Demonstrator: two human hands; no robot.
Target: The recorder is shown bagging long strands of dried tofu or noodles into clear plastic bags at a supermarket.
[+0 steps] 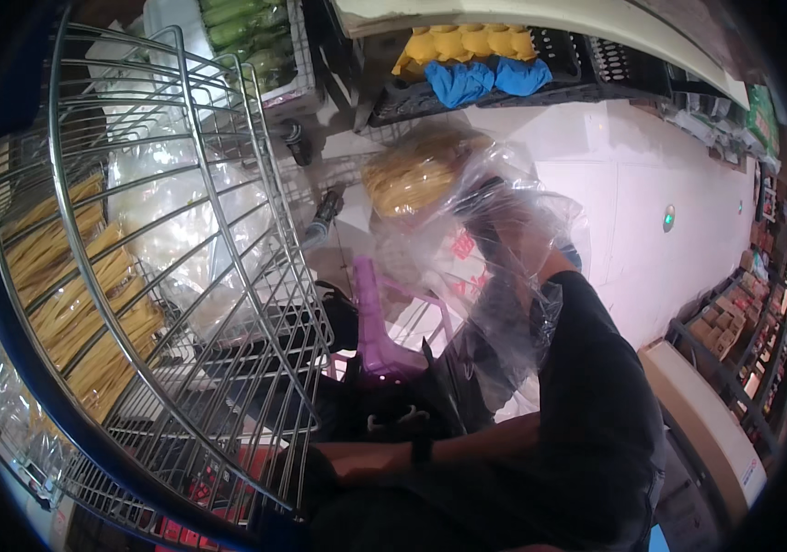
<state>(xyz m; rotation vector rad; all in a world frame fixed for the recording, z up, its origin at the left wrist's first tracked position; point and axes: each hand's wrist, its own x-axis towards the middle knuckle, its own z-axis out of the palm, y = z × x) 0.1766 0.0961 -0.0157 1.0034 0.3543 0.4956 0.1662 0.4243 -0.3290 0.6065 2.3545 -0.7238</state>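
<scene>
My right hand (493,207), dark as if gloved, is seen through clear film and grips a clear plastic bag (448,238) with red writing. Yellow noodle-like strips (410,183) fill the bag's far end. The bag hangs over the pale floor, its loose film spreading towards my dark sleeve. My left forearm, with a black wristband, reaches left across the bottom. The left hand (314,472) lies in dark shadow by the wire cart (193,131); its fingers cannot be made out. More yellow strips (100,297) and a shiny clear bag (186,214) show through the cart's wires.
A purple plastic stool (376,331) stands right of the cart. Beyond the bag, a black crate (400,103) holds yellow packs (469,45) and blue gloves or bags (459,83). Green vegetables (248,41) lie in a box at upper left. Stocked shelves (704,359) line the right side.
</scene>
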